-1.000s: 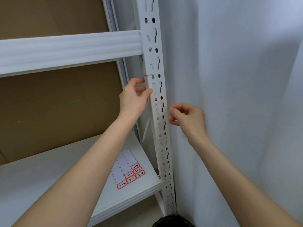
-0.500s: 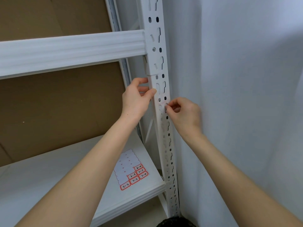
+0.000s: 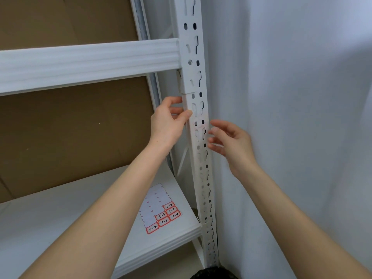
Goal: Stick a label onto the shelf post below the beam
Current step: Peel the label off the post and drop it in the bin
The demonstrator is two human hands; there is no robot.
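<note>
No box or bin is in view. The only thing holding anything is the shelf (image 3: 60, 218), and on it, near the right front corner, lies a label sheet (image 3: 155, 206). Its upper part is bare backing. At its lower end are 6 red-edged stickers, handwritten 6-4, 7-1, 6-6, 7-4, 7-3 and 7-2.

The post (image 3: 190, 47) rises at the shelf's right end, white and punched with slots and holes. The beam (image 3: 90, 63) meets it from the left. Just below that joint the left hand (image 3: 167, 125) grips the post, with the thumb pressed on the front face and the fingers curled round the left edge. The right hand (image 3: 233, 143) is beside the post's right edge, a little lower, with its fingers apart and loosely bent, holding nothing that shows. I cannot tell whether its fingertips touch the metal.

Between the 2 hands, on the post's front below the beam, is a pale patch with a faint reddish rim, apparently the label (image 3: 199, 129). It is too faint to read.

Brown cardboard (image 3: 70, 127) backs the shelving. A white wall (image 3: 291, 97) stands close on the right. Both forearms cross the lower frame and cover part of the shelf. The right hand is blurred. A dark object (image 3: 213, 274) at the post's foot is cut off by the bottom edge.
</note>
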